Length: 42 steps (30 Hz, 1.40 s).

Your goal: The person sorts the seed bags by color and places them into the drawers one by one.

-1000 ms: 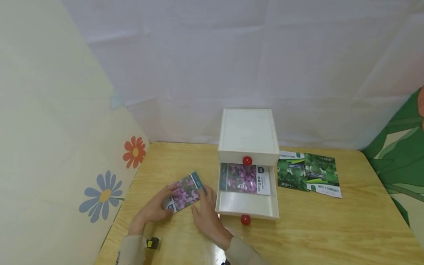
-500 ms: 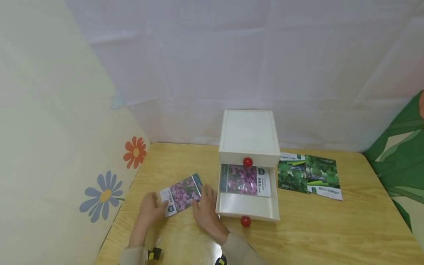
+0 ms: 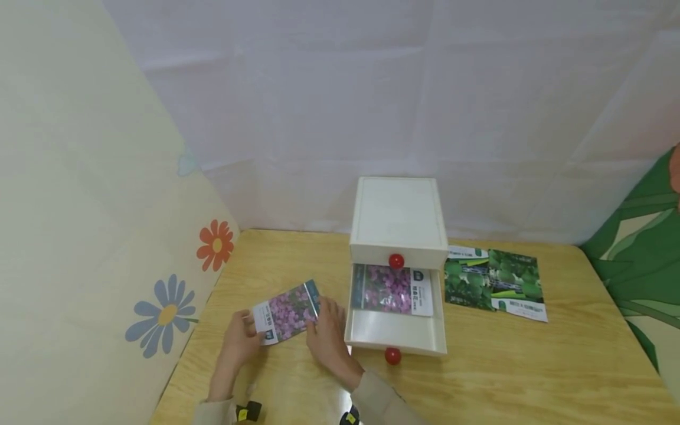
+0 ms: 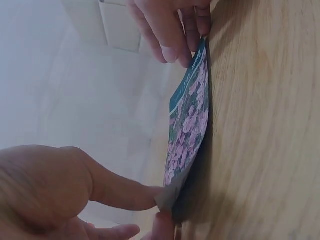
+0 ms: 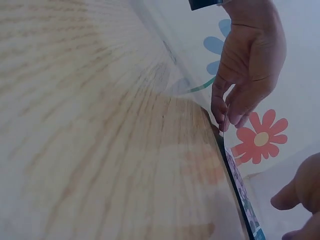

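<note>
A flat seed packet (image 3: 287, 314) with a pink-flower picture, a white end and a teal end lies slanted on the table, left of the drawer unit. My left hand (image 3: 241, 337) pinches its white end between thumb and fingers; in the left wrist view that corner of the packet (image 4: 187, 130) curls up off the wood. At the teal end is my right hand (image 3: 327, 330), fingertips right at the edge, thumb and fingers apart in the right wrist view. A similar pink-flower packet (image 3: 390, 289) lies in the pulled-out lower drawer (image 3: 393, 333).
The white drawer unit (image 3: 399, 212) has red knobs, its upper drawer closed. Two green-leaf packets (image 3: 515, 277) lie side by side on the wooden table (image 3: 531, 372) to its right. Behind stands a pale cloth wall (image 3: 319, 106), with a flower-printed panel (image 3: 106, 177) at left.
My left hand has drawn back toward the packet's white end, uncovering its printing, and now pinches there. The packet has shifted slightly left. My right hand stays by the teal end.
</note>
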Available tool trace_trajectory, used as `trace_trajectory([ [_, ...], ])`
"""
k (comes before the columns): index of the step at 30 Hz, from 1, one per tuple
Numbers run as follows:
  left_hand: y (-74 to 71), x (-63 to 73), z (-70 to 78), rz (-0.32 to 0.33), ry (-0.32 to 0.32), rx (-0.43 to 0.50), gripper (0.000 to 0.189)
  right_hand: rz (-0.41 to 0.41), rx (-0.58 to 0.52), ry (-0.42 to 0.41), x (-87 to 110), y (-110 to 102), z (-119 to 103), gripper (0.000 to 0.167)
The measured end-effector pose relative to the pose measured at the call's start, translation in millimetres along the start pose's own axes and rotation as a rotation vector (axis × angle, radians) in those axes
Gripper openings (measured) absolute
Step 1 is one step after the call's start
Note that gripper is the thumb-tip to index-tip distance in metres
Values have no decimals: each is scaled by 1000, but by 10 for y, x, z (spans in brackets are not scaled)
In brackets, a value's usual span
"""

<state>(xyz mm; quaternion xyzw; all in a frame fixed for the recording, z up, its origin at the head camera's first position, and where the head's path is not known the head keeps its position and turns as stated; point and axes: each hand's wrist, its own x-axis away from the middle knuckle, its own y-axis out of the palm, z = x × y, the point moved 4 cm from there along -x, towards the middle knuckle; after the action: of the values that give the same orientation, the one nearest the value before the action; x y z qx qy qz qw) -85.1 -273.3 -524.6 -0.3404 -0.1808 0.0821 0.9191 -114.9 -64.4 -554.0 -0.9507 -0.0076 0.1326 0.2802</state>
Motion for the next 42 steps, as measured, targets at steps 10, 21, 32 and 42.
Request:
trace_trajectory([
  [10,-110,5,-120,33,-45,100,65,-40,-144,19,-11,9,-15,49],
  [21,-193,0,-216,7,-54,142,56,-77,-230,49,4,-12,-56,49],
  [32,-339,14,-301,37,-72,165,48,-132,-390,65,15,-50,-119,53],
  [42,-411,15,-309,54,-99,216,47,-194,-492,101,30,-132,-248,49],
])
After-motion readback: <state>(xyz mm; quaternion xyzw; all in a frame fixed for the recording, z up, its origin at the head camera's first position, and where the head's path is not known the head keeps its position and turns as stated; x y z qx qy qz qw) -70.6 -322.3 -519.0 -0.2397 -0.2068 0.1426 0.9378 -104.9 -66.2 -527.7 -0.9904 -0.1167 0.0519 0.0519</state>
